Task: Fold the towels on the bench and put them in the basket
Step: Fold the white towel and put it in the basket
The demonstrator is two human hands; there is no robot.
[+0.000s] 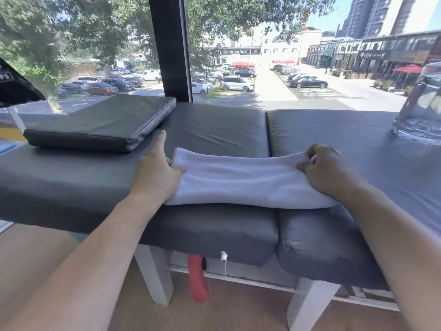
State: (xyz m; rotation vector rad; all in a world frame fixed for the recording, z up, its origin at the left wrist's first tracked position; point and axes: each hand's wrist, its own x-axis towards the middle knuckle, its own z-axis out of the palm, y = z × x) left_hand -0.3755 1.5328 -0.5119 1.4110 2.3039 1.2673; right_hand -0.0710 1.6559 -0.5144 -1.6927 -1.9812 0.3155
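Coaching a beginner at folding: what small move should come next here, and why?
Probably bring the right hand, pinching its end of the white towel, over to the left hand, halving it; the towel is a long strip across the bench.

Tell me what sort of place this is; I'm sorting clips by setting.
Probably an upstairs lounge or waiting area in a town building: a padded grey bench runs along a big window overlooking a car park, with a white towel on it.
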